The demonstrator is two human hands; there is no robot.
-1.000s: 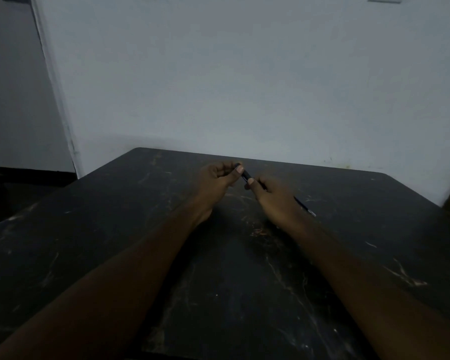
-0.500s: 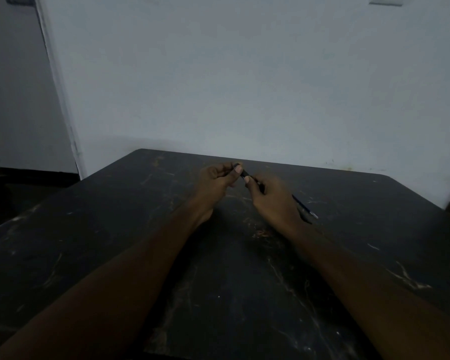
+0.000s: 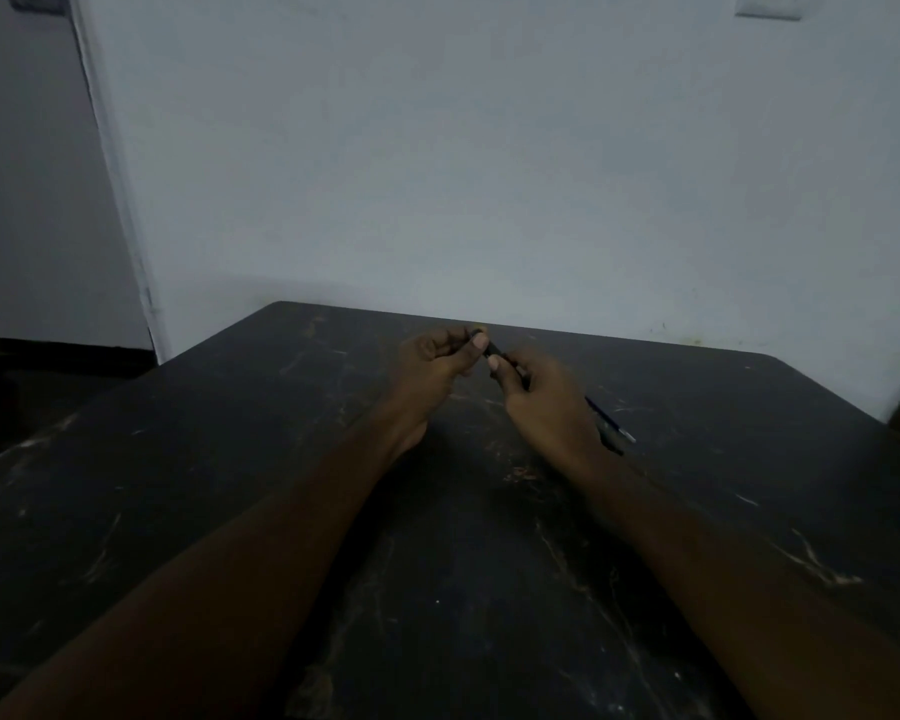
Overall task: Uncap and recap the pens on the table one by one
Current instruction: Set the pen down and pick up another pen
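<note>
Nearest you, your 2 bare forearms run up from the bottom corners across the dark, scratched table (image 3: 230, 459) and converge over its middle. Your right hand (image 3: 546, 407) is curled around the barrel of a dark pen (image 3: 610, 424), its thumb lying along the shaft with the nail near the front end; the pen's rear end sticks out past the heel of that hand, dark blue with a pale tip, low over the tabletop. Whether that tail touches the surface you cannot tell in this dim light. Just beside it, your left hand (image 3: 435, 361) has its fingers folded in and its thumb and forefinger pinched on the pen's front end (image 3: 491, 348), a short dark section showing between the 2 thumbs. Whether that end piece is seated on the barrel or pulled off is too dark to tell. Beyond the table's far edge stands a plain pale wall (image 3: 489, 174).
</note>
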